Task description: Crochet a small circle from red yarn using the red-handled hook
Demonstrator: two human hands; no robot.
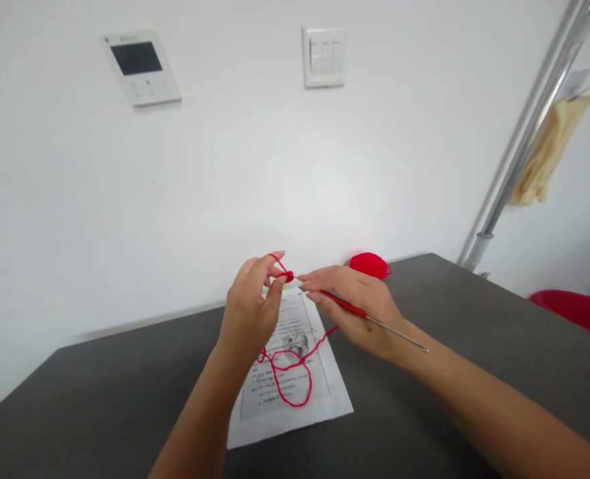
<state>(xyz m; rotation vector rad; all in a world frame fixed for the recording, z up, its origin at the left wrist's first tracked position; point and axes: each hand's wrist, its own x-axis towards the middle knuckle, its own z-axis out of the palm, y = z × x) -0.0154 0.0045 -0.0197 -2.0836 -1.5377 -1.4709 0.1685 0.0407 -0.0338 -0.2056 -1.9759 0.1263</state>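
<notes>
My left hand [252, 303] pinches a small piece of red crochet work [288, 276] between thumb and fingers, with red yarn running over its raised index finger. In my right hand [359, 306] is a crochet hook [342, 302] with a red grip and metal ends. Its far tip reaches the crochet work; the other end sticks out past my wrist. Whether the tip is inside a stitch is too small to tell. Loose red yarn [308, 392] loops over a printed sheet [319, 411] below my hands. Behind my right hand sits a red yarn ball [369, 265].
The dark table [140, 386] stands against a white wall. On the wall are an intercom panel [142, 66] and a light switch [324, 56]. To the right are a metal pole [529, 133], a hanging yellowish cloth item [549, 153] and a red rounded object [574, 309].
</notes>
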